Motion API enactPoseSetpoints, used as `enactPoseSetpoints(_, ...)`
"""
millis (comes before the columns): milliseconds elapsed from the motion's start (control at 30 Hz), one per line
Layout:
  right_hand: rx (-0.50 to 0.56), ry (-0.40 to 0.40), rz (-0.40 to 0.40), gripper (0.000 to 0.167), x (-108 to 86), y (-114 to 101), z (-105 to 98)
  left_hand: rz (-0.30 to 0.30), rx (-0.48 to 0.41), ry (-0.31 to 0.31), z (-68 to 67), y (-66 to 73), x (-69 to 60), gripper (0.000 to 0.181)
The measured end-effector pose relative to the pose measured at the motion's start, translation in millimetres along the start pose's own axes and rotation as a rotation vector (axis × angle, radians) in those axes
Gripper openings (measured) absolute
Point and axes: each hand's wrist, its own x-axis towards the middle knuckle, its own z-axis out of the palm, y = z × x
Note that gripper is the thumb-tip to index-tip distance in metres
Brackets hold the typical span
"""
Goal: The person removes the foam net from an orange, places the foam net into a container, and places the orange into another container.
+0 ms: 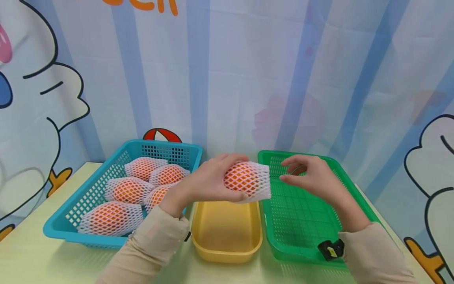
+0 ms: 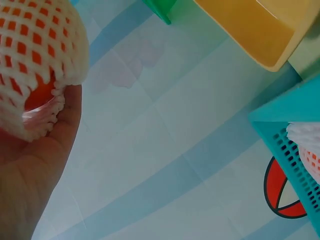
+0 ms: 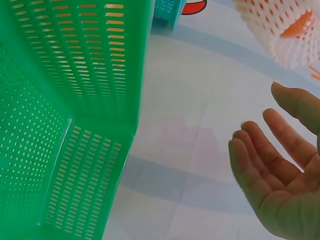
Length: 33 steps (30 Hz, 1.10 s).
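An orange fruit in a white foam net [image 1: 247,180] is gripped by the left hand [image 1: 209,179] above the yellow bin [image 1: 227,252]. In the left wrist view the netted fruit [image 2: 37,55] rests against the palm and fingers of the left hand [image 2: 42,155]. To its right, the right hand [image 1: 313,177] is over the green basket [image 1: 283,252], fingers loosely bent and holding nothing. The right wrist view has the right hand [image 3: 280,175] apart from the netted fruit [image 3: 280,25], its palm facing up.
At the left stands a blue basket [image 1: 58,232] with several netted fruits [image 1: 110,219]. A small black object with a yellow-green mark [image 1: 331,250] is by the right sleeve at the green basket's front edge. Behind everything hangs a striped cloth [image 1: 234,79] with cartoon figures.
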Motion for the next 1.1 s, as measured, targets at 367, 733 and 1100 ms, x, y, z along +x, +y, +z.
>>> enactPoseSetpoints(367, 0.074, -0.002, -0.051, 0.02, 2.1, -12, 10, 0.018, -0.002, 0.021, 6.1, -5.6, 3.7, 0.071)
enactPoseSetpoints(733, 0.198, -0.095, -0.079, 0.016, 4.3, -19, 22, 0.006, -0.009, 0.024, 8.2, -7.7, 3.1, 0.071)
enactPoseSetpoints(1100, 0.242, -0.038, -0.149, 0.021, 3.8, -32, 28, 0.001, -0.04, 0.023, 10.8, -7.2, 1.9, 0.07)
